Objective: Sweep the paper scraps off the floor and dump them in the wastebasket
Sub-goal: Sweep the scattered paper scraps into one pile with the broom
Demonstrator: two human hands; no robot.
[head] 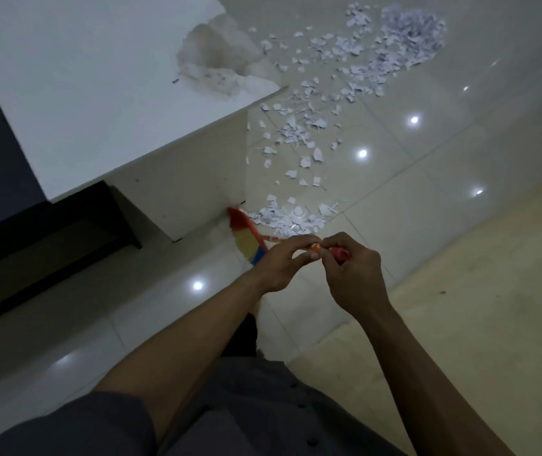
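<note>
White paper scraps point(299, 126) lie strewn over the glossy tiled floor, from a dense heap point(407, 37) at the far right down to a small pile point(292, 218) just ahead of the broom. The broom head point(246, 238), with red, yellow and blue bristles, touches the floor beside the white cabinet's corner. My left hand point(282, 264) holds the orange broom handle lower down. My right hand point(351, 274) grips the handle's red end just behind it. No wastebasket is in view.
A white cabinet or table point(82, 93) fills the upper left, with a fluffy white lump point(213, 60) on its top. A dark gap runs under it at the left. A beige mat point(477, 307) covers the floor at the right.
</note>
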